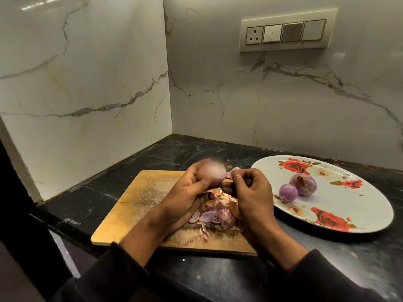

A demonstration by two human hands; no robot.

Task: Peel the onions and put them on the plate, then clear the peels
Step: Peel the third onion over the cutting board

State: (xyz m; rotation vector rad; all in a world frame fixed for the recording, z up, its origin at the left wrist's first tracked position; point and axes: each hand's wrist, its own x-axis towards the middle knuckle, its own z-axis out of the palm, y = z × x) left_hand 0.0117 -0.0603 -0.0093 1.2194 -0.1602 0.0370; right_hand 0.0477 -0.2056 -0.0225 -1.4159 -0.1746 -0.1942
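Observation:
My left hand (pixel 187 192) grips a pinkish onion (pixel 212 172) above the wooden cutting board (pixel 135 205). My right hand (pixel 248 192) pinches a strip of peel (pixel 231 173) that hangs off the onion's right side. A heap of purple and tan peels (pixel 218 216) lies on the board under both hands, partly hidden by them. Two peeled purple onions, a small one (pixel 288 192) and a larger one (pixel 303 184), sit together on the white rose-patterned plate (pixel 349 203) to the right.
The board and plate rest on a dark stone counter (pixel 218 277) set in a corner of white marble walls. A switch panel (pixel 285 32) is on the back wall. The counter's left edge drops off beside the board.

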